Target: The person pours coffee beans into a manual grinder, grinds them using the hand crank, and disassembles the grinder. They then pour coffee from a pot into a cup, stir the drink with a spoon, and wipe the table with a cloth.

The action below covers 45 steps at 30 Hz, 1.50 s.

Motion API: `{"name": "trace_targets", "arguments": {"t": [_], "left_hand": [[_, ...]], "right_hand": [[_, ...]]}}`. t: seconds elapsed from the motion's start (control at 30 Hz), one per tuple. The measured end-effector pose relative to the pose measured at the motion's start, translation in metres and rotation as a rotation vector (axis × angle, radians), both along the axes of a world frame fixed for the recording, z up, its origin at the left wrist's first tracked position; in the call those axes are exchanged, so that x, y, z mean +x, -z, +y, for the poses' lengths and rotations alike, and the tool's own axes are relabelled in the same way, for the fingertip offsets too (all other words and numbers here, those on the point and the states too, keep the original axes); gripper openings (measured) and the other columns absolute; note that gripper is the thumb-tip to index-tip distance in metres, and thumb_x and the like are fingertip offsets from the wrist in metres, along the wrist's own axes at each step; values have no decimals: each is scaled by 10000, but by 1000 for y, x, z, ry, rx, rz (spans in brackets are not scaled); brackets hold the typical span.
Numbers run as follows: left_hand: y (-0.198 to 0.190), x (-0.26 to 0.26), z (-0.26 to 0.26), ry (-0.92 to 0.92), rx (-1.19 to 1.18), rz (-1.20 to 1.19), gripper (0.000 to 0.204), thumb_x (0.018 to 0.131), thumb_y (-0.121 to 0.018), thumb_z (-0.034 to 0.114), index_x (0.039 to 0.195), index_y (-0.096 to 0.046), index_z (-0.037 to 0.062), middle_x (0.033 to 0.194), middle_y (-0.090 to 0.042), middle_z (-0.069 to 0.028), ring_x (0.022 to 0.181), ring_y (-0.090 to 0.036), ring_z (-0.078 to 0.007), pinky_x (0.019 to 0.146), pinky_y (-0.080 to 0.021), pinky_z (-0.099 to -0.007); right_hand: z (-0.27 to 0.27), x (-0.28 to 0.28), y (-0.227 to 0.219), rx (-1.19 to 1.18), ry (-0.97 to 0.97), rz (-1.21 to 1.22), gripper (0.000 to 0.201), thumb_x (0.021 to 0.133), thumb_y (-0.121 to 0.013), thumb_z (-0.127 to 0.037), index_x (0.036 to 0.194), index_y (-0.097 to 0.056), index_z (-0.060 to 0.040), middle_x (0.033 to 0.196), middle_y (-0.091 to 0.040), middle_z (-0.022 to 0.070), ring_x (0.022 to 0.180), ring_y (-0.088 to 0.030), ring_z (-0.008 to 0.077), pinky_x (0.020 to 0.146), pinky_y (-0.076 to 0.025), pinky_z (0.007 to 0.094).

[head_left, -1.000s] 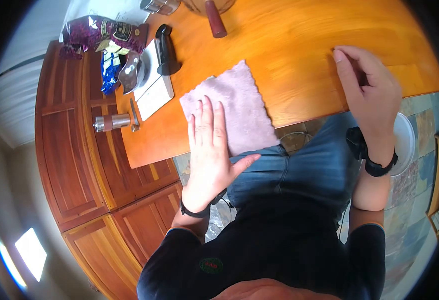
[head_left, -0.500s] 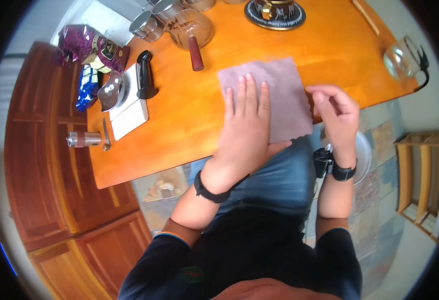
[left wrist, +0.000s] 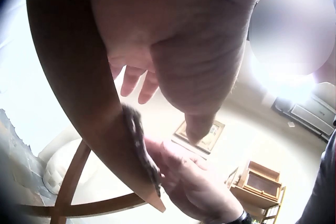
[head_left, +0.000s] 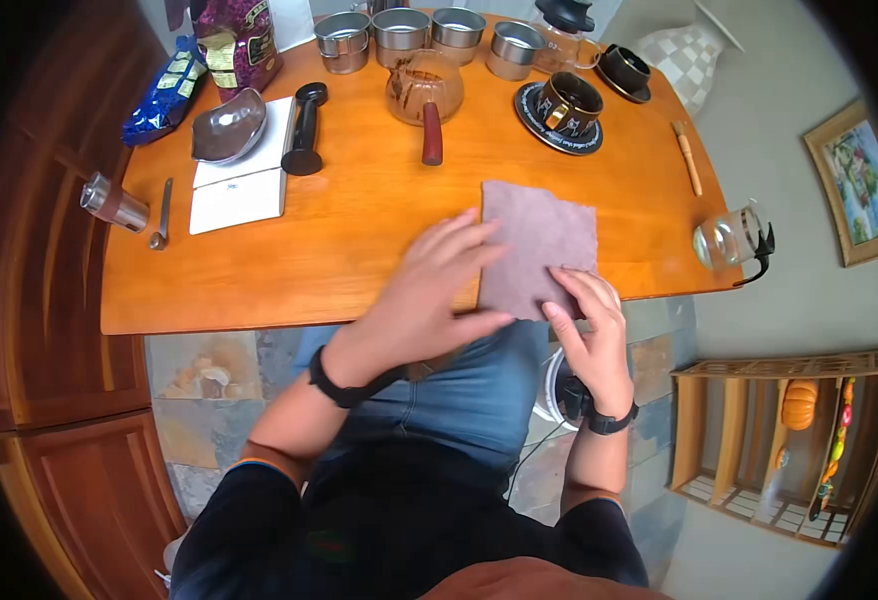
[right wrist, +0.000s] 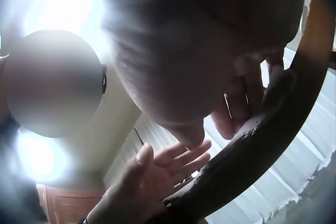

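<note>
A mauve cloth [head_left: 539, 235] lies flat on the wooden table [head_left: 339, 270], close to the front edge. My left hand [head_left: 414, 290], blurred by motion, has its fingers stretched out, the tips overlapping the cloth's left edge in the head view. On the cloth's near right corner rests my right hand [head_left: 594, 330], fingers gently bent and thumb apart at the near edge. The left wrist view shows the cloth's edge [left wrist: 139, 142] at the table rim, with the right hand [left wrist: 197, 187] beside it. Loose fingers of the left hand [right wrist: 157, 182] show in the right wrist view.
Beyond the cloth stand a glass pot with a red handle [head_left: 432, 140], a dark cup [head_left: 571, 98] on a saucer and several metal cups [head_left: 402, 35]. Leftward are a white scale [head_left: 239, 200], a dark bowl [head_left: 229, 130] and a metal cylinder [head_left: 114, 203]. A glass vessel [head_left: 724, 243] sits at the right edge.
The right hand has come from beside the cloth onto its near right corner. My left hand has moved from flat on the cloth toward its left edge. The head view has turned.
</note>
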<state>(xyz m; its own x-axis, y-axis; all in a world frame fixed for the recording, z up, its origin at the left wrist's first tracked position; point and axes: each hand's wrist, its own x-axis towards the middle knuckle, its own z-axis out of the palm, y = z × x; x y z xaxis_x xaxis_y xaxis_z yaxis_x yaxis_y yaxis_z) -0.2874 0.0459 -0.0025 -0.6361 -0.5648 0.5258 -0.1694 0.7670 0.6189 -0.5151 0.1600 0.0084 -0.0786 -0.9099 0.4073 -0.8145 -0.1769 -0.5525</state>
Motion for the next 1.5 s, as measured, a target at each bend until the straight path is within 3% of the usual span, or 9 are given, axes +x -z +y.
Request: {"name": "trace_targets", "arguments": {"t": [0.23, 0.3, 0.33, 0.4, 0.5, 0.57, 0.77, 0.87, 1.5], "left_hand": [[-3, 90, -17, -358, 145, 12, 378, 840, -809, 160, 1166, -695, 8, 1164, -705, -190, 1112, -666, -367, 975, -510, -401], [-7, 118, -21, -426, 76, -115, 389, 827, -813, 143, 1170, -691, 5, 1166, -704, -186, 1132, -654, -373, 966, -511, -402], [-6, 131, -23, -422, 84, -99, 389, 827, -813, 143, 1170, -691, 5, 1166, -704, -186, 1132, -654, -373, 966, -511, -402], [-3, 151, -25, -475, -77, -135, 400, 816, -817, 134, 1172, -689, 5, 1175, -705, -174, 1161, -642, -370, 985, -498, -412], [1, 167, -22, -493, 32, -115, 420, 816, -805, 75, 1208, -673, 1, 1233, -690, -179, 1212, -624, -360, 1044, -475, -411], [-2, 168, -22, -482, 131, -40, 437, 810, -802, 65, 1222, -668, 6, 1252, -682, -176, 1235, -611, -364, 1049, -469, -415], [-7, 167, -26, -426, 22, -126, 433, 799, -820, 134, 1195, -683, 22, 1216, -697, -164, 1214, -617, -369, 1053, -452, -450], [-7, 170, -28, -402, 16, -131, 431, 797, -822, 145, 1189, -684, 27, 1220, -696, -161, 1221, -612, -367, 1056, -449, -456], [-8, 171, -29, -341, 53, -153, 452, 794, -832, 195, 1192, -684, 41, 1233, -695, -123, 1249, -590, -342, 1072, -431, -451]], "right_hand": [[8, -57, -1, 36, 193, 144, 287, 918, -746, -169, 1166, -724, -26, 1156, -708, 160, 1084, -657, 323, 966, -493, 383], [9, -80, -1, 66, 280, 57, 263, 932, -733, -157, 1151, -719, -10, 1135, -705, 166, 1062, -668, 315, 933, -515, 377], [10, -95, 0, 86, 269, 111, 263, 972, -706, -136, 1194, -698, 5, 1171, -668, 135, 1087, -654, 224, 935, -526, 323], [9, -113, 0, 96, 309, 144, 261, 962, -712, -152, 1167, -703, 8, 1146, -677, 155, 1055, -666, 267, 915, -531, 346], [4, -123, -10, 130, 341, 219, 272, 955, -719, -176, 1148, -707, 16, 1129, -678, 177, 1008, -679, 310, 886, -538, 365], [-2, -120, -18, 219, 387, 235, 324, 975, -701, -251, 1175, -703, 3, 1155, -673, 180, 1048, -667, 327, 915, -526, 384], [-22, -111, -19, 300, 368, 534, 497, 999, -623, -451, 1276, -664, -41, 1222, -656, 183, 1147, -614, 380, 1013, -460, 465], [-29, -102, -18, 288, 373, 640, 517, 996, -619, -469, 1297, -652, -50, 1251, -645, 185, 1152, -612, 380, 1020, -452, 475], [-52, -167, -12, 390, 420, 583, 502, 1052, -523, -407, 1366, -592, -21, 1332, -633, 225, 1220, -602, 421, 1027, -480, 465]]}}
